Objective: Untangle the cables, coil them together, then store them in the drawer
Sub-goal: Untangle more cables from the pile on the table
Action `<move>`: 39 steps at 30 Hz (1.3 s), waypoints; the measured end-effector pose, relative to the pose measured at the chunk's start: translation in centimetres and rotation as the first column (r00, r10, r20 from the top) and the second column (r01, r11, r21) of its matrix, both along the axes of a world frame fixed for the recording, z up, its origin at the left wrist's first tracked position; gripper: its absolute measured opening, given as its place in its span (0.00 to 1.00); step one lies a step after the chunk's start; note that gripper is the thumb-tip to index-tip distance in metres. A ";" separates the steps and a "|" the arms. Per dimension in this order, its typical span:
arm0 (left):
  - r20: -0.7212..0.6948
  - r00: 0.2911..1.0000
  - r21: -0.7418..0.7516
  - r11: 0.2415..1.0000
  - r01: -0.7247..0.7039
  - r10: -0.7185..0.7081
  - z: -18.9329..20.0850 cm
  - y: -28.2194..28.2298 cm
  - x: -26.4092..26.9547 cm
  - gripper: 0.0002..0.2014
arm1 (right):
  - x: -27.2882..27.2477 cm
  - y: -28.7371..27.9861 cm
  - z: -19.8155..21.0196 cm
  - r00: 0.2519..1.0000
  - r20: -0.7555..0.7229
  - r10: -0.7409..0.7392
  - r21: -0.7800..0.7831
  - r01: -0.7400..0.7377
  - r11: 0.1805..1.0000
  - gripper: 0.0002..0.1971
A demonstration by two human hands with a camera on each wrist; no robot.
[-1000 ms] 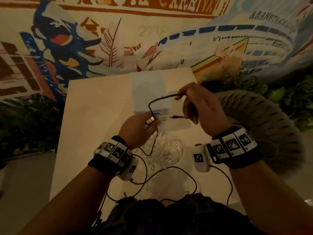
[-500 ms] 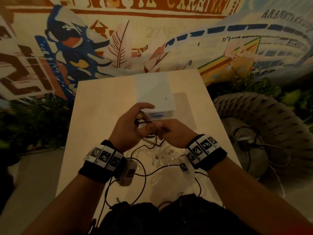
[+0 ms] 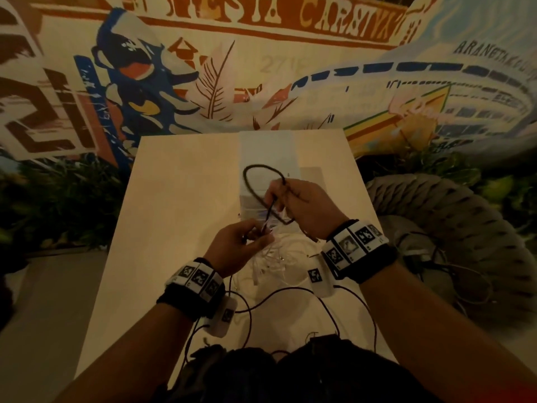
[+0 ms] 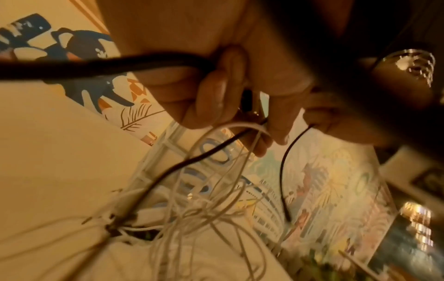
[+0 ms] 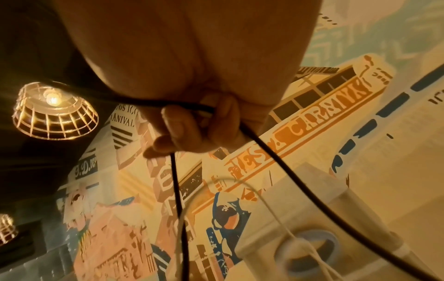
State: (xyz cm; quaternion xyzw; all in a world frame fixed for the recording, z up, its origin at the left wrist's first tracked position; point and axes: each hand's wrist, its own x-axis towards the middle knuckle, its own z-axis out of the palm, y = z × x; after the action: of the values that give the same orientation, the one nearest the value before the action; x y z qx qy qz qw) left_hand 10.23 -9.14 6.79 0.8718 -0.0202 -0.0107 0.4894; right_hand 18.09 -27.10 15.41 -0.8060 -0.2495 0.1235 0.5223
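Coiling in progress: the right hand (image 3: 305, 209) pinches a raised loop of the black cable (image 3: 255, 181) over the small drawer unit (image 3: 268, 154). The left hand (image 3: 235, 247), nearer the person and lower, pinches the cable's other run with white strands. The white cable tangle (image 3: 273, 260) lies on the desk (image 3: 174, 199) between the wrists. The loop's long axis runs away from the person, toward the drawers.

2 hands (image 3: 238, 245), 1 black cable (image 3: 255, 181), 1 tangle of white cables (image 3: 276, 257), 1 drawer unit (image 3: 268, 152), 1 table (image 3: 180, 199)
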 end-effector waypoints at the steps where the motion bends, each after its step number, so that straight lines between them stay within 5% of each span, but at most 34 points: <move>1: -0.024 1.000 0.064 0.998 0.010 -0.009 -0.5 0.2 -0.3 0.08 | 0.3 0.0 0.1 0.999 -0.008 -0.048 0.047 0.048 0.998 0.22; 5: -0.173 0.985 0.240 0.969 0.048 -0.006 -3.0 1.0 -1.3 0.05 | 2.4 -0.7 1.9 0.976 -0.044 -0.214 0.313 0.217 0.925 0.22; 8: -0.203 0.978 0.254 0.967 0.004 0.049 -3.3 1.4 -1.6 0.09 | 3.9 -1.4 3.1 0.959 -0.011 -0.283 0.370 0.267 0.890 0.23; 14: 0.012 0.994 0.130 0.985 -0.113 0.113 0.7 0.4 -0.3 0.23 | 2.2 -1.1 3.0 0.989 -0.124 -0.085 0.377 0.126 0.918 0.23; 18: 0.095 0.993 0.420 0.902 -0.100 0.066 2.0 -0.6 0.8 0.10 | 0.6 -0.4 1.8 0.986 -0.167 0.018 0.364 0.045 0.930 0.24; 22: 0.114 0.981 0.588 0.785 -0.194 0.157 3.4 0.1 0.9 0.21 | 0.6 -1.3 -1.5 0.985 -0.171 -0.006 0.237 0.047 0.970 0.22; 25: 0.121 0.975 0.521 0.824 -0.221 0.185 4.5 1.3 0.7 0.19 | -0.1 -2.7 -3.8 0.991 -0.136 -0.016 0.018 0.019 1.000 0.17; 29: 0.122 0.990 0.117 0.989 -0.089 0.074 7.2 1.1 0.0 0.18 | -2.0 -1.7 -5.1 0.983 -0.096 0.158 -0.331 -0.181 0.926 0.32; 33: 0.175 0.984 -0.106 0.994 -0.005 0.023 9.5 0.0 -0.8 0.17 | -3.0 1.5 -6.9 0.959 -0.064 0.276 -0.297 -0.283 0.912 0.19; 37: 0.251 0.966 -0.053 0.998 -0.046 0.058 9.2 1.2 -1.2 0.10 | -3.1 2.7 -6.9 0.977 -0.066 0.202 -0.257 -0.212 0.943 0.20; 39: 0.260 0.959 -0.036 0.993 -0.108 0.114 8.2 2.2 -1.4 0.25 | -2.9 2.5 -6.0 0.982 -0.003 0.187 -0.277 -0.180 0.944 0.21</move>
State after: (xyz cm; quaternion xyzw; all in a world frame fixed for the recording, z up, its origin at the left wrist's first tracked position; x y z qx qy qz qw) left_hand 8.83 -6.93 14.98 0.8600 -0.0357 0.1324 0.4916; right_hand 15.21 -24.55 9.42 -0.8456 -0.3100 0.1955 0.3881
